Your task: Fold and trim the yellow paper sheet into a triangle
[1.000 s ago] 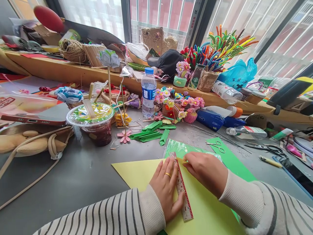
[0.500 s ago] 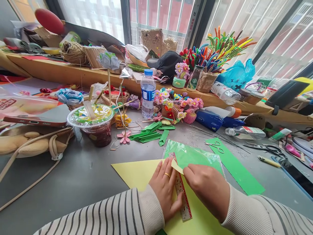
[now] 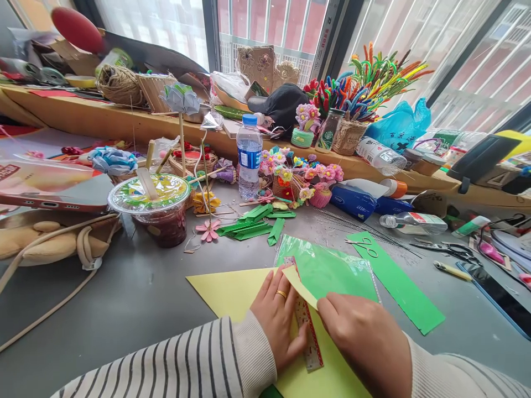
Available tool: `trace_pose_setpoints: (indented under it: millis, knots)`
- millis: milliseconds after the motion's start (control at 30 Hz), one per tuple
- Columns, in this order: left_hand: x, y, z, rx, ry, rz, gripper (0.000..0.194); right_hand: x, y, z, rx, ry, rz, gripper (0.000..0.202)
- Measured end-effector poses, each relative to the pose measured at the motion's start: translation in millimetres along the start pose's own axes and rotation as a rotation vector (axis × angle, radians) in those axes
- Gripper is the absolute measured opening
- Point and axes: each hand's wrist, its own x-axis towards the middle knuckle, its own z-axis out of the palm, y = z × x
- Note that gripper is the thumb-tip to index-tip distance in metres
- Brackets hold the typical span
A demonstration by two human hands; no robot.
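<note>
My left hand, a ring on one finger, lies flat with fingers stretched out. It presses a patterned ruler with a red edge onto a sheet of yellow paper. Closed in a pinch, my right hand grips the lower end of a yellow paper strip. The strip lifts up along the ruler's edge and its upper end is still joined near my left fingertips. Under the far side of the yellow sheet is a clear sleeve with green paper.
A green paper strip lies at right, small scissors on its end. Beyond are black scissors, a cutter and a phone. Folded green pieces, a water bottle and a drink cup stand farther back.
My right hand has moved right and toward me, pulling the yellow strip. More of the strip now stands free of the sheet. My left hand stays on the ruler.
</note>
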Motion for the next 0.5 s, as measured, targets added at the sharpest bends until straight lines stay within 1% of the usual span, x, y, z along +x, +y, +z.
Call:
trace_pose_setpoints:
  millis: [67, 133, 200, 300, 400, 500]
  knots:
    - [1, 0, -1.7, -0.001, 0.017, 0.042, 0.059, 1, -1, 0, 0.019, 0.025, -0.016, 0.028]
    - [1, 0, -1.5, 0.003, 0.028, 0.053, 0.057, 1, 1, -2, 0.037, 0.023, -0.028, 0.031]
    - [0, 0, 0.1, 0.013, 0.021, 0.021, 0.055, -2, 7, -4, 0.044, -0.029, -0.009, 0.029]
    - [-1, 0, 2.1, 0.042, -0.006, -0.013, 0.059, -11, 13, -7, 0.016, -0.109, 0.025, 0.024]
    - [-1, 0, 1.6, 0.033, -0.019, 0.006, 0.059, -20, 10, -7, -0.008, -0.069, -0.028, 0.026]
    - [0, -3, 4.8, -0.003, -0.023, 0.038, 0.053, -25, -3, -4, -0.014, 0.011, -0.062, 0.027]
